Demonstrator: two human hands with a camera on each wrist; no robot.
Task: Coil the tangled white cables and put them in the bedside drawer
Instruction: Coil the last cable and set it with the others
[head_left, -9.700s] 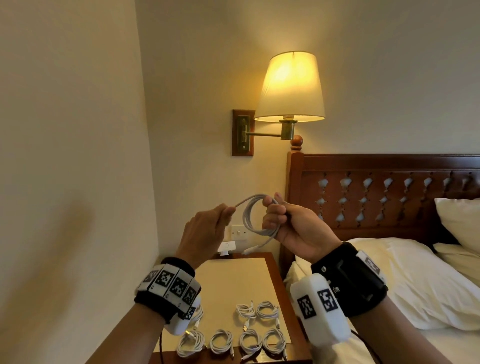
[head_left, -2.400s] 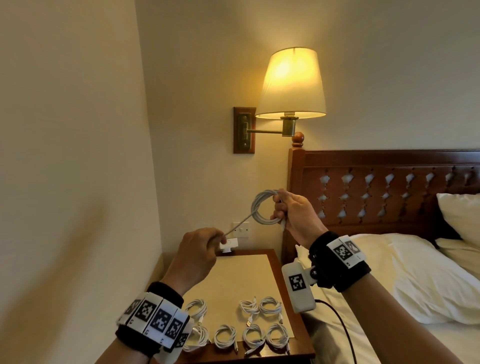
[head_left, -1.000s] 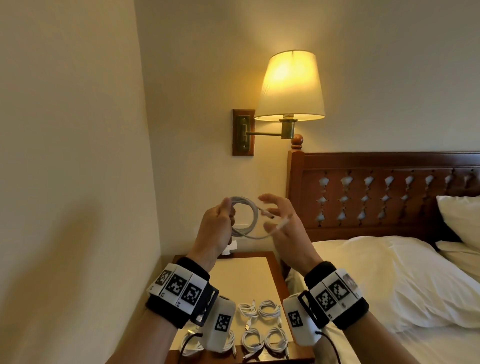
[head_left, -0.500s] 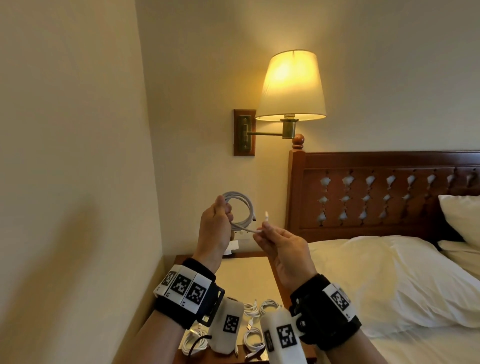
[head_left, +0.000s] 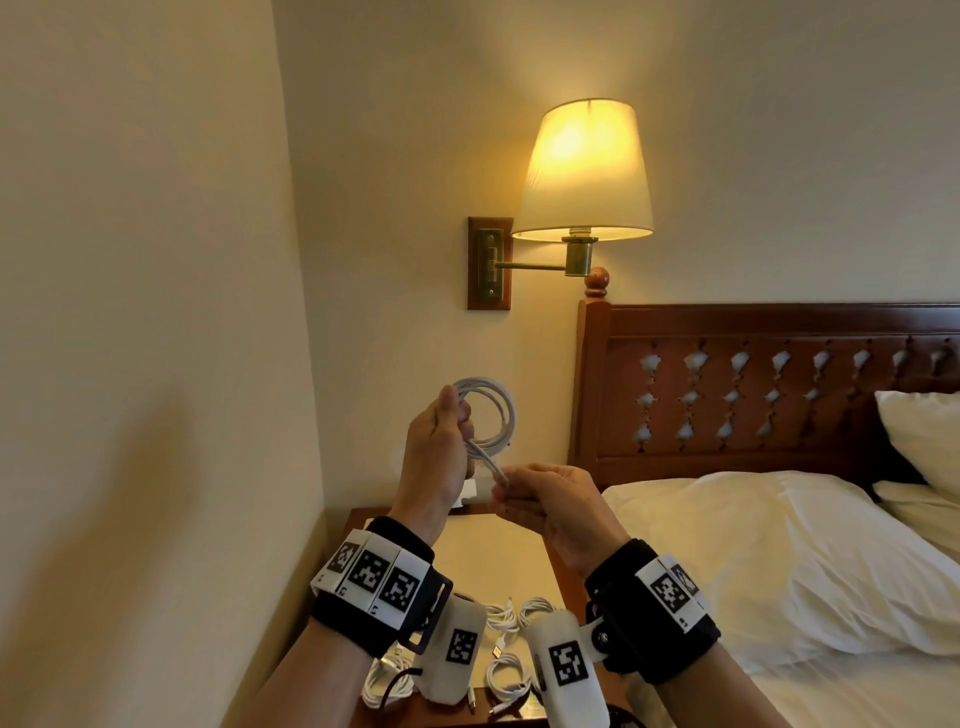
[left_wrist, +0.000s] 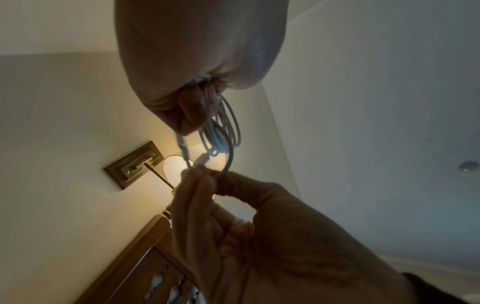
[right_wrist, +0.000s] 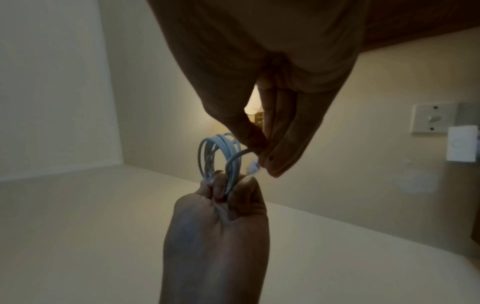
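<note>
Cable (head_left: 491, 413), white and wound into a neat ring of several turns, stands in the air in front of the wall, above the far end of the bedside table (head_left: 498, 551) and below the lit wall lamp (head_left: 584, 171). Going from the left, the left hand (head_left: 439, 457) has its thumb and curled fingers clamped on one side of the ring, most likely so the turns stay stacked and cannot spring apart while the loose end is dealt with. The ring's plane is close to upright and faces the head camera, so its opening looks toward the person; from the right wrist view it shows nearly edge-on. From the lower part of the ring a short straight tail (head_left: 488, 462) runs down and to the right, its long axis slanting toward the right hand (head_left: 550, 506), which pinches the end of that tail between thumb and fingertips, the other fingers folded in. Whether the plug itself lies inside that pinch is hard to tell. I judge the pinch sits low and close to the ring so the tail can be wrapped or tucked to lock the coil. Down on the near part of the table, partly behind the wrist cameras, lie several finished coils (head_left: 511, 670), apparently parked there until they go into the drawer, which is not in view.
</note>
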